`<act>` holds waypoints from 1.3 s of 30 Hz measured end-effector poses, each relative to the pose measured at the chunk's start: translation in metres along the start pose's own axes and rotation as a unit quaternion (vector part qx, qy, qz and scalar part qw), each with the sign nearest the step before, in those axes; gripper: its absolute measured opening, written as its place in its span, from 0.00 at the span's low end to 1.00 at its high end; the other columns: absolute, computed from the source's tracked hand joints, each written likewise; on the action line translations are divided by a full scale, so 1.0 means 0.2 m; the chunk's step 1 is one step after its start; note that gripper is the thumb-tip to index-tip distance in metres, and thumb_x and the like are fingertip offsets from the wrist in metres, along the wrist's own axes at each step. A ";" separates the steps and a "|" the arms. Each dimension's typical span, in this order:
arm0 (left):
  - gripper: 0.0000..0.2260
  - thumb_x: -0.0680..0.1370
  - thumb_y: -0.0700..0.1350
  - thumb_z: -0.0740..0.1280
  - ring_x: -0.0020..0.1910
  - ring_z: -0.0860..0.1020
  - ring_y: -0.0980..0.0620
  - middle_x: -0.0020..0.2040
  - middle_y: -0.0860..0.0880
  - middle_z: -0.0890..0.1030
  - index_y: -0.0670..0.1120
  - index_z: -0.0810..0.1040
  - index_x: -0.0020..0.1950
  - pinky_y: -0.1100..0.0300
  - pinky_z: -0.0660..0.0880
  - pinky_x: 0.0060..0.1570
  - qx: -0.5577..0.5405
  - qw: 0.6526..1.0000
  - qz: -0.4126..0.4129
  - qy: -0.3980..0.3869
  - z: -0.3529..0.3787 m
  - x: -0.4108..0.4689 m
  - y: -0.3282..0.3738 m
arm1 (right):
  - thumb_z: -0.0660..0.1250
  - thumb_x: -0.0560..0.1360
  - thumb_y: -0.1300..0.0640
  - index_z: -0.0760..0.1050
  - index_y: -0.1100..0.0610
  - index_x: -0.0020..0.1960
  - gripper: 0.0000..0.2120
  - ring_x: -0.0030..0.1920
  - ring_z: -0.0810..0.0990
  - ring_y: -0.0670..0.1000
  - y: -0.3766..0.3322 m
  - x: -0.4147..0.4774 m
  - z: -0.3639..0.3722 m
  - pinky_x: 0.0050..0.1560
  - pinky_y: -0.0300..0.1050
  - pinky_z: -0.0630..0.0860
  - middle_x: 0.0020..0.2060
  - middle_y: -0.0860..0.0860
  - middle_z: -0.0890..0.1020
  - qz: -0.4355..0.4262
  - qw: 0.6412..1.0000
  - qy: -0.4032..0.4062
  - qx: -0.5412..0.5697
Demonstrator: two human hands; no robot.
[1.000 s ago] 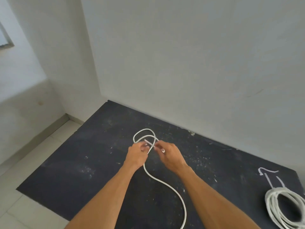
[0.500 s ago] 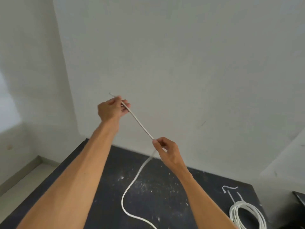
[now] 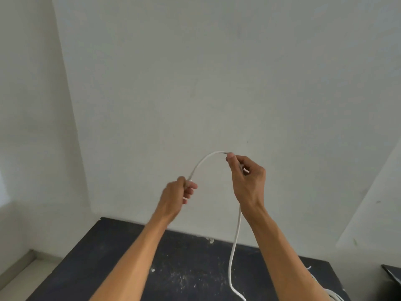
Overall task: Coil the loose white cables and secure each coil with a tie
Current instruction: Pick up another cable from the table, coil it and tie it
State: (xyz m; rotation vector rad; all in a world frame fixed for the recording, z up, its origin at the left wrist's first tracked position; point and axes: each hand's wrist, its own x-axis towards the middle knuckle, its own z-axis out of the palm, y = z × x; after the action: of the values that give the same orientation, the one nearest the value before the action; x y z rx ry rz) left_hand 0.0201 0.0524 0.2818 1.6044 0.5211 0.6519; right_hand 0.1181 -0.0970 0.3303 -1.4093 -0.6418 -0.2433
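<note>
**Pinched in two hands, one white cable [image 3: 236,235] arches above a dark surface [image 3: 104,270]**

Left hand [image 3: 179,193] grips the cable in a loose fist, thumb and curled fingers closed round it, with a short bit of white showing under the fingers. The right hand [image 3: 247,178], held higher and just beside it, pinches the same cable between thumb and forefinger, the other fingers folded in toward the palm. Neither hand holds anything else.

Counted: two bare hands, two bare forearms, one cable in the grip, and one further bundle of white cable [image 3: 334,298] at the lower right, cut off by the frame edge so that its turns cannot be counted.

The held cable is thin, round and plain white. It rises from the left fist, curves over in a smooth arch to the right fingertips, passes behind the right hand and drops in a long slack line past the right wrist. It bends near the bottom and reaches the dark surface between the two forearms. That surface is black and flecked with pale dust. A pale wall [image 3: 217,83] fills the background behind the raised hands, and a dark object [image 3: 393,275] juts in at the right edge, too little of it visible to identify.
</note>
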 end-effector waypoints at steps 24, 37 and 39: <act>0.09 0.83 0.44 0.63 0.32 0.79 0.53 0.44 0.42 0.84 0.43 0.80 0.58 0.62 0.79 0.36 -0.108 0.989 -0.086 -0.059 0.24 -0.06 0.21 | 0.77 0.77 0.55 0.88 0.46 0.51 0.05 0.37 0.86 0.46 -0.06 -0.08 -0.08 0.34 0.38 0.81 0.39 0.41 0.88 -0.059 0.993 -0.081 -0.064; 0.11 0.78 0.38 0.67 0.40 0.82 0.48 0.41 0.49 0.83 0.53 0.83 0.44 0.64 0.74 0.32 0.116 0.993 -0.016 -0.022 0.13 -0.08 0.12 | 0.66 0.85 0.52 0.79 0.39 0.65 0.12 0.25 0.74 0.47 0.01 0.00 -0.17 0.28 0.38 0.73 0.25 0.46 0.78 0.090 0.986 -0.119 -0.068; 0.10 0.77 0.39 0.71 0.44 0.82 0.49 0.45 0.51 0.82 0.53 0.82 0.54 0.69 0.73 0.35 0.164 0.986 0.015 0.025 0.10 -0.08 0.08 | 0.64 0.85 0.50 0.81 0.40 0.64 0.11 0.24 0.63 0.46 0.03 0.01 -0.20 0.26 0.36 0.65 0.23 0.44 0.67 0.087 0.979 -0.129 -0.135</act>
State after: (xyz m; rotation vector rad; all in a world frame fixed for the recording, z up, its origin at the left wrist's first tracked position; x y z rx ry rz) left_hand 0.0214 0.0243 0.2937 1.9113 0.6700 0.6548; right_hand 0.1345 -0.1334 0.3254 -1.7670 -0.7119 -0.0068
